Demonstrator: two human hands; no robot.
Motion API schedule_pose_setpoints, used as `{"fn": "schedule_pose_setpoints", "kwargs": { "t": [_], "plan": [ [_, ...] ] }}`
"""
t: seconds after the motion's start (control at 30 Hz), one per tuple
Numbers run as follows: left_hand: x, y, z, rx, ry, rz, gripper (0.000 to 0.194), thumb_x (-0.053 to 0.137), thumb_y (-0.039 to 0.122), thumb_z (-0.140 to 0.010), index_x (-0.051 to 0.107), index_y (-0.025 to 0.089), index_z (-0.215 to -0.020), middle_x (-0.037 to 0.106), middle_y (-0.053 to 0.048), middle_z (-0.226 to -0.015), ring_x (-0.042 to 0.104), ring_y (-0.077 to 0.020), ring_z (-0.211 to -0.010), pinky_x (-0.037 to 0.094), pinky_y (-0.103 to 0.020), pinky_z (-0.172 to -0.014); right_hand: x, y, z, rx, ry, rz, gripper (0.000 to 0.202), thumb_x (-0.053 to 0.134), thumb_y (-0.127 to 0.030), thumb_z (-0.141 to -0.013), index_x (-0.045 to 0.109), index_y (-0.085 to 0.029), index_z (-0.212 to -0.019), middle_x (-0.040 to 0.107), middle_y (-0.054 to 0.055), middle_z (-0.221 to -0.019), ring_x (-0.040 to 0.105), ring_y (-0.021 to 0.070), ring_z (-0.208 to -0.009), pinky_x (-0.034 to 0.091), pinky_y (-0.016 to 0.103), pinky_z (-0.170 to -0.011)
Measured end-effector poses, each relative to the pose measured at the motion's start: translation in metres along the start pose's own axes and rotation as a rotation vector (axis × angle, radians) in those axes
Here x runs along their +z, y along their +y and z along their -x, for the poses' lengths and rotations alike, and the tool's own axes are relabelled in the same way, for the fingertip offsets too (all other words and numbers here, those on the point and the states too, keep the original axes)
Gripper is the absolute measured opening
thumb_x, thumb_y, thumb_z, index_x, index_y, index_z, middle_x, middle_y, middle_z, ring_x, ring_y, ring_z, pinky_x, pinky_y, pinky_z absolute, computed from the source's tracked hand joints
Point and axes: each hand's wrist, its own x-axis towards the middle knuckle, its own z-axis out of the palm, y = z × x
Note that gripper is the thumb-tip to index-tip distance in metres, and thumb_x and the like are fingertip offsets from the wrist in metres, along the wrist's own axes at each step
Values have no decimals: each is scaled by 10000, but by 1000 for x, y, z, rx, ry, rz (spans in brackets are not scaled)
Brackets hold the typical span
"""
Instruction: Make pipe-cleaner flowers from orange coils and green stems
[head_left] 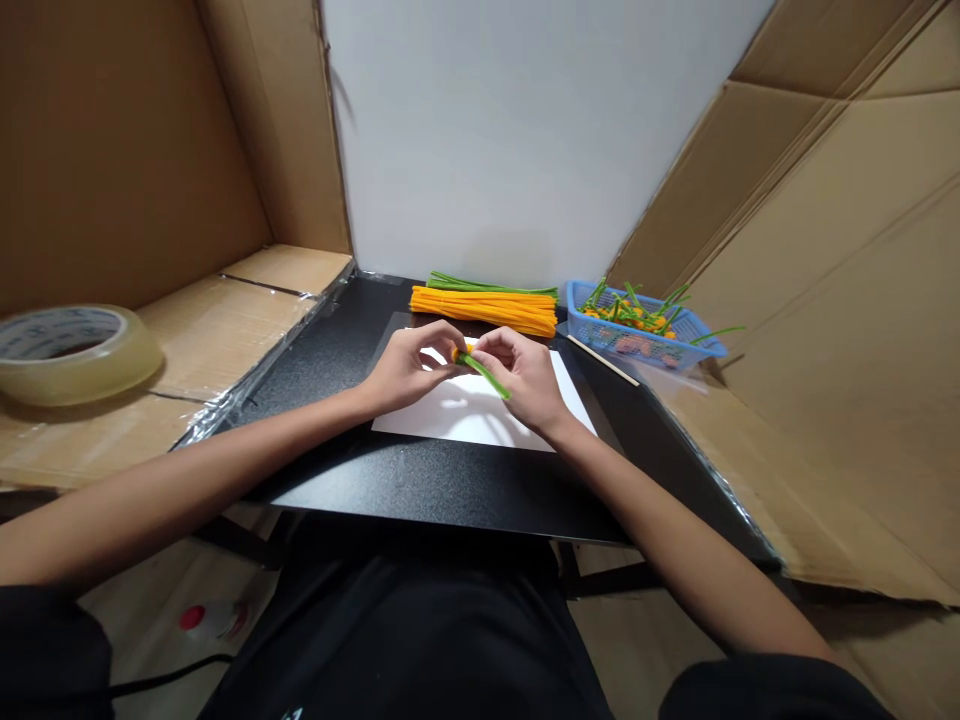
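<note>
Over a white sheet of paper (442, 415), my two hands meet around a small pipe-cleaner flower with an orange head and a green stem (487, 375). My left hand (412, 365) pinches the orange head between thumb and fingertips. From the other side, the thumb and fingers of my right hand (525, 375) close on the same flower, near where head and stem join. The stem slants down toward me, its end free beside my right palm. Part of the orange head is hidden by my fingertips.
Behind the paper lie bundles of orange pipe cleaners (487, 307) and green pipe cleaners (480, 284). A blue basket (645, 345) of orange-and-green pieces stands at the right, beside a thin wooden stick (602, 360). A tape roll (139, 355) rests on cardboard at left; cardboard walls flank the black table (360, 480).
</note>
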Motion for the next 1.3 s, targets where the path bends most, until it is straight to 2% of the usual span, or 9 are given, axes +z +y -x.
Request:
{"fn": "schedule_pose_setpoints", "kwargs": {
  "t": [0.17,0.27,0.37,0.43,0.63,0.83,1.0,1.2,1.3],
  "plan": [
    [1,-7,0,-32,21,27,363,807,377,-777,633,197,-1040,715,-44,-923,697,-170,-839,569,-240,-684,-1,3,-2,31,-67,-93,289,742,-352,-832,654,-205,-1065,743,67,-1050,721,208,-993,604,342,-835],
    [3,-10,0,-46,12,57,485,832,318,-736,583,202,-1136,717,-43,-946,708,-177,-848,580,-262,-720,-2,2,-2,-20,-34,-25,311,770,-362,-821,666,-212,-1072,753,55,-1018,732,206,-941,621,338,-793],
    [6,-12,-2,-94,42,140,599,848,265,-690,544,203,-1203,701,-53,-1007,715,-181,-863,591,-275,-725,-8,1,-3,-194,62,169,259,746,-332,-859,681,-218,-1082,755,62,-1049,732,205,-902,625,368,-820],
    [7,-12,-3,-175,58,274,500,792,297,-755,561,190,-1185,697,-61,-1001,719,-186,-868,604,-295,-726,-15,3,-4,-336,120,326,213,699,-272,-899,685,-220,-1105,754,73,-1064,726,216,-919,621,394,-841],
    [10,-3,-1,-211,-106,297,348,741,443,-840,703,161,-1040,724,-76,-919,703,-178,-788,585,-263,-618,-20,-2,-2,-641,140,483,220,605,-158,-955,678,-245,-1143,755,77,-1068,712,236,-1019,602,432,-919],
    [11,12,1,-161,-73,266,371,727,522,-848,682,154,-843,690,-54,-744,657,-155,-673,520,-217,-516,-3,-9,3,-408,138,167,314,683,-235,-919,635,-231,-1229,717,93,-1178,716,219,-1073,623,386,-933],
    [9,14,-1,-206,-79,316,329,719,459,-853,637,141,-874,665,-49,-769,647,-147,-700,563,-228,-563,-1,-2,1,-115,-1,76,179,702,-323,-898,700,-199,-1026,763,63,-989,753,191,-799,628,315,-692],
    [10,12,2,-53,120,78,358,737,249,-798,596,175,-1118,654,-89,-1126,674,-176,-938,625,-257,-665,-3,2,1,-328,158,293,80,666,-179,-904,738,-201,-932,771,48,-901,730,180,-798,603,316,-754],
    [8,13,4,118,147,-47,328,768,260,-810,635,164,-1094,688,-74,-1065,688,-159,-923,636,-245,-711,-5,-2,1,-413,164,334,101,656,-147,-913,733,-200,-950,763,51,-901,723,179,-812,596,310,-752]
  ]
}}
